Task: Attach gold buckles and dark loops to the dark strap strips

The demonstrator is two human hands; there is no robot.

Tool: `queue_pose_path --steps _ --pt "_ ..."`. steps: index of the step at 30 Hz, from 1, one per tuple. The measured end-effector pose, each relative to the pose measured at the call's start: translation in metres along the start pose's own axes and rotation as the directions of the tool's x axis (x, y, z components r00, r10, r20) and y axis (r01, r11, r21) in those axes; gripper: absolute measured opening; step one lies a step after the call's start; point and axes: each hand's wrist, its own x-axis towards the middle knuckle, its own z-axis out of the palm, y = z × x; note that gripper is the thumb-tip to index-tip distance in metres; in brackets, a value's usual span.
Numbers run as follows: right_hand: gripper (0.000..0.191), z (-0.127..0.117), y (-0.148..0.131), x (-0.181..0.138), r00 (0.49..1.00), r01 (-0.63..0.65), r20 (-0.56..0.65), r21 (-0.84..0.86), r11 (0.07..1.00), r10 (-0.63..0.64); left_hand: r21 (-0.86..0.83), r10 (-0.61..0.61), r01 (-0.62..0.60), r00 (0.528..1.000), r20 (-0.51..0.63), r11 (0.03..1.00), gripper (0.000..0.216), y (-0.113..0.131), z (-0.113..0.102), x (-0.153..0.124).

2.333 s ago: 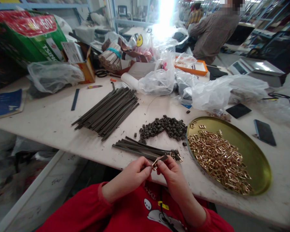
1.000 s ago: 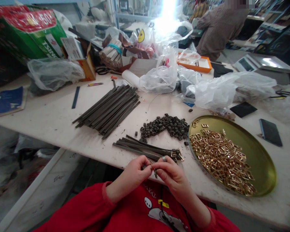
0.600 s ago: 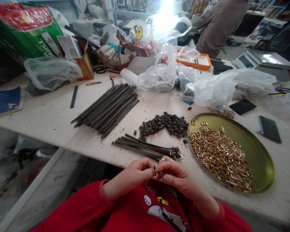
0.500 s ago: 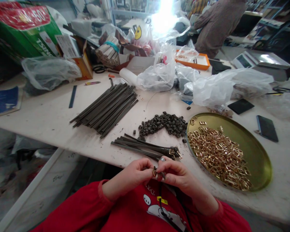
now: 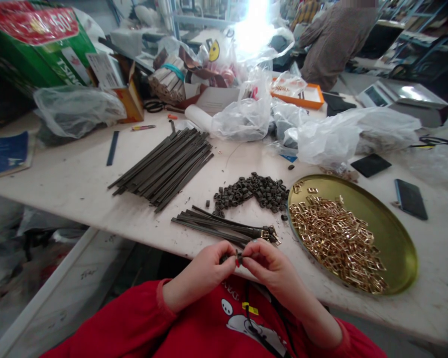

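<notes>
My left hand and my right hand meet fingertip to fingertip just in front of the table edge. Both are pinched on a small dark strap piece with a gold buckle held between them; most of it is hidden by my fingers. Just beyond lies a small bundle of dark straps with buckles fitted. A heap of small dark loops sits behind that. To the right is a round brass tray with a pile of gold buckles.
A large bundle of loose dark straps lies at centre left. Clear plastic bags, a green carton, an orange tray, a phone and a blue book crowd the table. Another person stands at the back.
Over the earlier frames the gold buckle showed clearly between my fingers; my fingertips have since closed over it and my hands have shifted slightly. The things on the table lie as before.
</notes>
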Motion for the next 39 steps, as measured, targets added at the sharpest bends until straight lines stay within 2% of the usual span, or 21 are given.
queue_pose_path --steps 6,9,11,15,18,23,26,30,32,34,36,39 --pt "0.004 0.008 0.006 -0.002 0.992 0.057 -0.109 -0.092 0.994 -0.067 0.049 -0.01 0.011 1.0 -0.023 0.999 0.014 0.003 0.002 0.0" --pt "0.007 0.013 0.011 -0.003 0.965 0.093 -0.23 -0.149 0.984 -0.126 0.057 0.0 0.003 0.999 -0.053 0.998 0.013 0.006 0.003 -0.002" --pt "0.007 0.015 0.013 -0.003 0.937 0.156 -0.274 -0.226 0.961 -0.216 0.025 0.008 -0.007 0.999 -0.038 1.0 0.014 0.008 0.004 -0.004" --pt "0.006 0.02 0.013 -0.005 0.881 0.28 -0.262 -0.384 0.88 -0.394 -0.042 0.026 -0.027 1.0 -0.009 0.999 0.019 0.007 0.005 -0.006" --pt "0.016 0.025 0.013 -0.008 0.862 0.331 -0.204 -0.467 0.82 -0.463 -0.059 0.021 -0.024 0.999 -0.049 0.998 0.02 0.004 0.006 -0.006" --pt "0.025 0.027 0.017 -0.009 0.845 0.358 -0.171 -0.523 0.774 -0.506 -0.084 0.023 -0.027 0.999 -0.04 0.996 0.018 0.007 0.002 -0.008" --pt "0.026 0.025 0.017 -0.009 0.861 0.326 -0.181 -0.521 0.789 -0.475 -0.07 0.026 -0.028 0.999 -0.024 0.997 0.018 0.006 0.0 -0.011" --pt "0.021 0.023 0.015 -0.008 0.908 0.246 -0.227 -0.393 0.886 -0.352 -0.085 -0.022 0.017 0.999 -0.05 0.996 0.02 -0.006 0.003 -0.011" --pt "0.018 0.023 0.013 -0.007 0.943 0.172 -0.246 -0.218 0.961 -0.225 -0.108 -0.011 0.005 0.999 -0.051 0.994 0.034 -0.01 0.004 -0.011" --pt "0.02 0.023 0.01 -0.005 0.972 0.082 -0.22 -0.006 0.997 -0.082 -0.102 0.043 -0.045 0.999 -0.017 0.994 0.046 -0.01 0.003 -0.013" --pt "0.025 0.023 0.007 -0.003 0.983 0.006 -0.181 0.178 0.984 0.027 -0.093 0.1 -0.094 0.994 0.052 0.991 0.053 -0.007 0.001 -0.015" --pt "0.033 0.022 0.003 0.001 0.98 -0.052 -0.156 0.39 0.919 0.122 -0.137 0.133 -0.114 0.982 0.137 0.984 0.053 -0.003 -0.002 -0.016"
